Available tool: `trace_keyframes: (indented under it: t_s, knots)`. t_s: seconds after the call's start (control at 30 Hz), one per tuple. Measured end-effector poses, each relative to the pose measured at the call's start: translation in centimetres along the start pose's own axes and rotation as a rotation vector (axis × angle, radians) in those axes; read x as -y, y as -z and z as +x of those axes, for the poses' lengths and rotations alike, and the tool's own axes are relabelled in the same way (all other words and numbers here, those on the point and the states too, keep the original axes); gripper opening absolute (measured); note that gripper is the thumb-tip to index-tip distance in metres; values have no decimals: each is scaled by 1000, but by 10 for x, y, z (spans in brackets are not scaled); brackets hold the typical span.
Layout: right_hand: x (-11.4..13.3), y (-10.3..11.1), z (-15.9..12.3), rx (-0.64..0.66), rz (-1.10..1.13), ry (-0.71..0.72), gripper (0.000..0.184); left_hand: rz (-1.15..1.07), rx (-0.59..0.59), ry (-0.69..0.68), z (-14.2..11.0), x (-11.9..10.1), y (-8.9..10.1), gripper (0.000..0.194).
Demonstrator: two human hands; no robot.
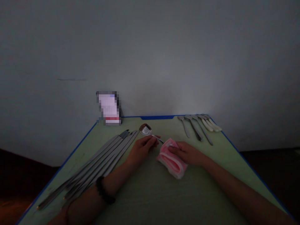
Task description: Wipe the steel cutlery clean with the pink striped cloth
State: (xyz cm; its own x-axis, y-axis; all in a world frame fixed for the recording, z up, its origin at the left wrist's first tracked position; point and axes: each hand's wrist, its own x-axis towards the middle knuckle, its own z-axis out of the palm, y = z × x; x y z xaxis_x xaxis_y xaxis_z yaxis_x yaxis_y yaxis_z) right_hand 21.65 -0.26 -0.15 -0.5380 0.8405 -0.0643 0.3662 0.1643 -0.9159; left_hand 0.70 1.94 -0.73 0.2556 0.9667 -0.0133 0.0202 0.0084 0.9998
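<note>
- A metal spoon (145,128) is held near the middle of the table, its bowl pointed toward the far left and its handle slanted down to the right
- The handle is pinched just below the bowl by the left hand (142,146), whose fingers are closed around it
- A folded pink cloth (172,162) with white edges is gripped by the right hand (184,151), the thumb being pressed on top and the other fingers mostly hidden
- The spoon's handle is met by the upper left edge of the cloth; how much of it is wrapped inside cannot be told
- A dark beaded bracelet (103,190) is worn on the left wrist
- To the left, several long metal knives (105,158) are laid side by side on a slant, partly covered by the left forearm at their near ends
- At the far right, three metal utensils (196,129) are spread apart, their handles turned toward the near side
- Just beside them, white-handled utensils (208,125) are bunched close to the table's right edge
- A device with a lit screen (109,107), blurred by pixels, is stood upright at the far left, near the wall (150,56)
- The pale green table (140,197) is bordered in blue, and its far side is set against the wall
</note>
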Motion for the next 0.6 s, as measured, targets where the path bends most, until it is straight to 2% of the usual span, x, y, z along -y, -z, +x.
trace_keyframes:
  t_s: [0.13,0.2,0.27,0.33,0.4,0.47,0.53,0.6]
  knots:
    - [2,-16,18,-29,-20,92,45,-113,-113,3,-1,4,-3,30]
    - [-2,-21,24,-57,47,76,46,-130,-183,-15,0,6,-2,29]
    - [-6,-23,27,-156,222,4,48,-146,-251,-41,1,7,0,28]
    - [-10,-20,32,-300,526,-27,50,-162,-288,-73,1,6,1,28]
    - [-12,-16,37,-378,864,27,47,-174,-271,-93,-1,5,0,28]
    - [-11,-11,42,-386,1093,70,36,-177,-212,-97,-4,3,-3,27]
    - [-9,-7,47,-394,1166,57,30,-151,-140,-98,-8,1,-7,27]
    - [-6,-7,50,-400,1162,42,36,-93,-97,-115,-12,0,-11,27]
